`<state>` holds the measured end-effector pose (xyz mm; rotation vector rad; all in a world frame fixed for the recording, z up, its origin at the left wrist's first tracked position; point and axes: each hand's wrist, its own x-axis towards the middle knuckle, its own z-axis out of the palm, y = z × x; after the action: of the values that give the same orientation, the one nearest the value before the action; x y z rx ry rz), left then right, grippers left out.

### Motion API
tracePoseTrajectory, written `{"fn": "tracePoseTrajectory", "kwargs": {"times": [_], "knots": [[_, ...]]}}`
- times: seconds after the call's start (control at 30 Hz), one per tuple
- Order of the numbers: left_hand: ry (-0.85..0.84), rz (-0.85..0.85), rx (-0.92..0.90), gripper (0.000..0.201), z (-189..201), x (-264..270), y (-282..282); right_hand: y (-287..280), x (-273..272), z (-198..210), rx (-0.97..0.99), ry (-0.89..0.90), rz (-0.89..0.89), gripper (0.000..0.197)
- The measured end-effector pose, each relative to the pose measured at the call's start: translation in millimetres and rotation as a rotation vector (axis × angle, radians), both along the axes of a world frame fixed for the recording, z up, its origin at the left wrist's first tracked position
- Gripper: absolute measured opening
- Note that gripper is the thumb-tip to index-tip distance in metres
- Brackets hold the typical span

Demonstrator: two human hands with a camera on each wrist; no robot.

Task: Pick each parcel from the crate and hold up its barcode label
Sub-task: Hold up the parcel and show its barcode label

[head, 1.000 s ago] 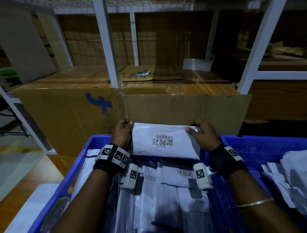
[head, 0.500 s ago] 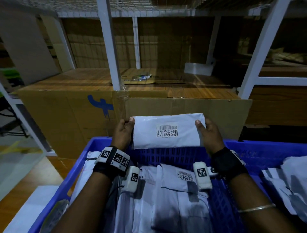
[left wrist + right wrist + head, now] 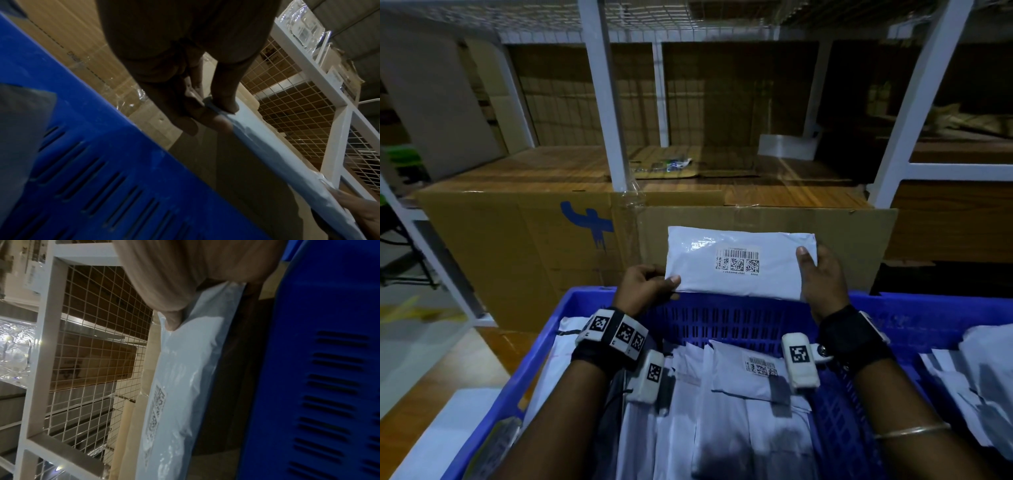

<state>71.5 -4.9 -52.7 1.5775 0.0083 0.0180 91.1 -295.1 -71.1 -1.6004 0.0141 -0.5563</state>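
Note:
A white plastic parcel (image 3: 739,263) stands upright above the far rim of the blue crate (image 3: 722,318), its barcode label (image 3: 738,263) facing me. My left hand (image 3: 650,286) pinches its lower left corner, thumb on the front. My right hand (image 3: 820,274) grips its right edge, thumb across the front. The left wrist view shows the parcel (image 3: 267,146) edge-on, pinched between thumb and fingers (image 3: 224,104). In the right wrist view the parcel (image 3: 185,386) shows its label (image 3: 157,408) under my thumb (image 3: 172,321). Several more white parcels (image 3: 739,404) lie in the crate.
A large cardboard box (image 3: 524,246) stands right behind the crate under a white metal rack (image 3: 602,102) with wire mesh. Another pile of white parcels (image 3: 976,377) lies at the right. Wooden floor (image 3: 421,394) shows at the lower left.
Both hands lifted the parcel out of the crate to above its far rim. The parcel went from tilted to upright, and my left hand slid down to its lower corner.

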Motion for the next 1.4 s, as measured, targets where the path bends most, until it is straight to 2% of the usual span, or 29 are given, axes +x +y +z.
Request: {"fn": "tracePoseTrajectory", "kwargs": {"times": [0.17,0.3,0.5,0.53,0.6,0.77,0.9,1.17,1.3,1.4], "knots": [[-0.017,-0.019,0.051,0.004,0,1,1,0,-1,1,0.001,-0.004,0.022,0.022],[-0.1,0.056,0.008,0.022,4,4,1,3,-3,0,-0.044,0.035,0.101,0.017],[-0.115,0.15,-0.034,0.007,-2,10,5,20,-13,5,-0.034,0.063,0.213,0.014],[-0.12,0.186,-0.024,0.012,-3,12,8,20,-14,6,-0.011,0.073,0.244,0.016],[-0.122,0.233,-0.019,0.018,-6,17,14,18,-16,8,-0.005,0.098,0.297,0.025],[-0.113,0.254,-0.049,0.014,-7,21,17,9,-15,7,-0.132,0.137,0.411,0.074],[-0.112,0.26,-0.041,0.016,-8,24,17,8,-18,11,-0.108,0.145,0.477,0.084],[-0.134,0.269,0.048,0.021,-12,25,18,8,-18,7,-0.151,0.13,0.444,0.08],[-0.151,0.232,0.112,0.024,-15,25,17,12,-16,7,-0.146,0.129,0.372,0.055],[-0.145,0.223,0.132,0.028,-16,23,15,11,-14,5,-0.148,0.125,0.321,0.046]]}}
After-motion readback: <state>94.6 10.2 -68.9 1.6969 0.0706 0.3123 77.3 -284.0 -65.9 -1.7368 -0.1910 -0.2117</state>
